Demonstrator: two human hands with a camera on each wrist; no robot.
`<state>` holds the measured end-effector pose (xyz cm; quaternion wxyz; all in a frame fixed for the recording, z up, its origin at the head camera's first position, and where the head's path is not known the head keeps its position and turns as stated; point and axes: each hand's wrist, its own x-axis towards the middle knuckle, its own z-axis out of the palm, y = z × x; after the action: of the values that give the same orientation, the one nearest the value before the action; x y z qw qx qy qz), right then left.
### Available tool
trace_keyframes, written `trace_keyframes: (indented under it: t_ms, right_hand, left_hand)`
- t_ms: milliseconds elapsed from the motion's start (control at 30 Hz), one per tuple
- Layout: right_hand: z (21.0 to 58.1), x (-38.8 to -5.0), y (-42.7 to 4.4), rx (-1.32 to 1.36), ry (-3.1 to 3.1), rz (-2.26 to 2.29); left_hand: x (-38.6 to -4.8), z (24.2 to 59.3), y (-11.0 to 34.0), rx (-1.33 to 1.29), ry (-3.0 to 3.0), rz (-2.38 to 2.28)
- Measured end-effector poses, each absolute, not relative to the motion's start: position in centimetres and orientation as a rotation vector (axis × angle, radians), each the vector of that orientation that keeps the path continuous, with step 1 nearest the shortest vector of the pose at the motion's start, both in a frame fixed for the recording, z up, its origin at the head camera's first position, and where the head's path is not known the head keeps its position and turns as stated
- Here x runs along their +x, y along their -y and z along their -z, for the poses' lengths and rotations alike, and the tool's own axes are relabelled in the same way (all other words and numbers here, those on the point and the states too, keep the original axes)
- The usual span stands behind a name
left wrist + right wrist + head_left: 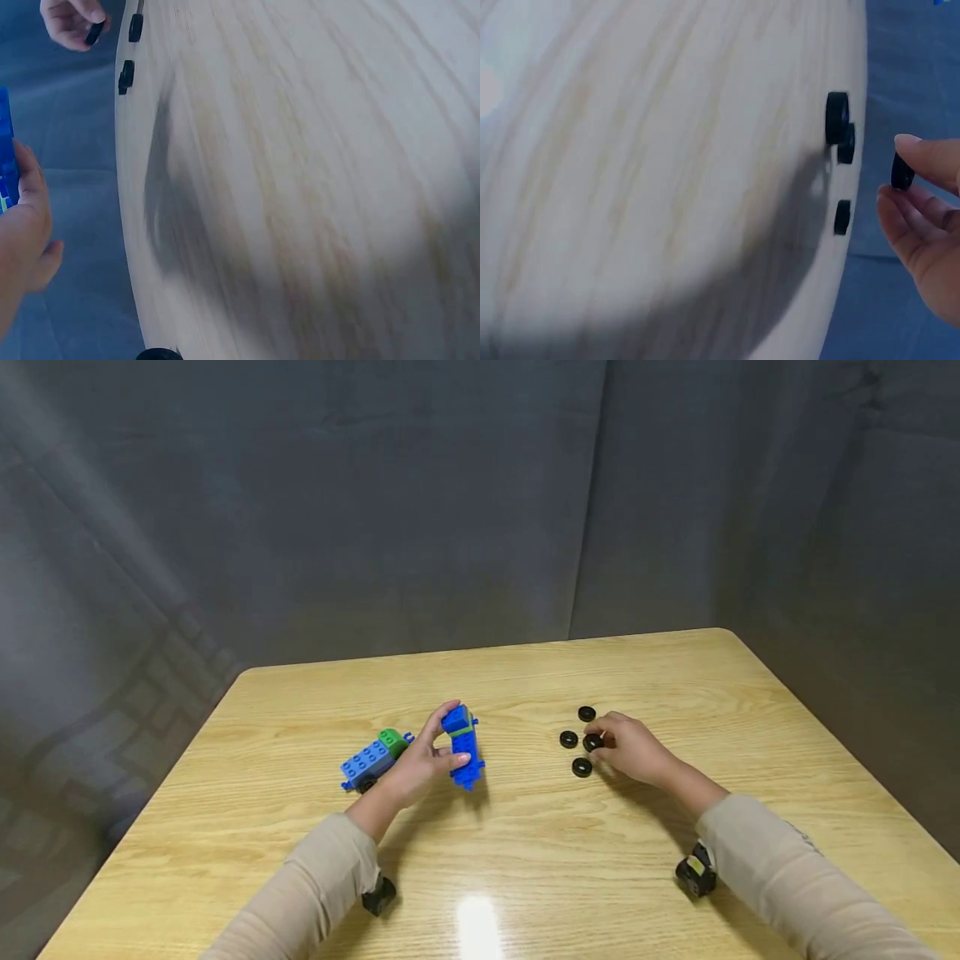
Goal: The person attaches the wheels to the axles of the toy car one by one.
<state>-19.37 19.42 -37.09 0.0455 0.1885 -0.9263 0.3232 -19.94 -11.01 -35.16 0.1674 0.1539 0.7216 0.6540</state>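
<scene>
A blue toy vehicle base [465,747] with a thin green layer near its top end is gripped by my left hand [418,770], raised over the table. The left wrist view shows part of that blue toy [6,150] beside the left hand [26,232]. Between thumb and fingertips my right hand [634,750] pinches a small black wheel [592,742]; the right wrist view shows this wheel [902,172] upright in the right hand [930,225], off the table. Three more black wheels lie near it, one at the back [587,714], one at the left [568,740], one in front [581,767].
Left of the left hand, a second toy vehicle [367,762], blue with a green block and dark wheels, stands on the wooden table [525,860]. Dark curtains hang behind the table and at its sides. Each wrist carries a small black camera.
</scene>
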Motion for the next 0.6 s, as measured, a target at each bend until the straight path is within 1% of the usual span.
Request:
trace_keyframes:
  t_ms: [300,600]
  right_hand:
    - [36.0,-18.7,-17.6,0.612,2.780,-1.102]
    - [36.2,-18.4,-16.1,0.655,2.736,-1.212]
  left_hand:
    - [-19.6,35.4,10.2,0.471,-2.008,-1.907]
    - [-19.1,35.4,9.6,0.469,-2.026,-1.910]
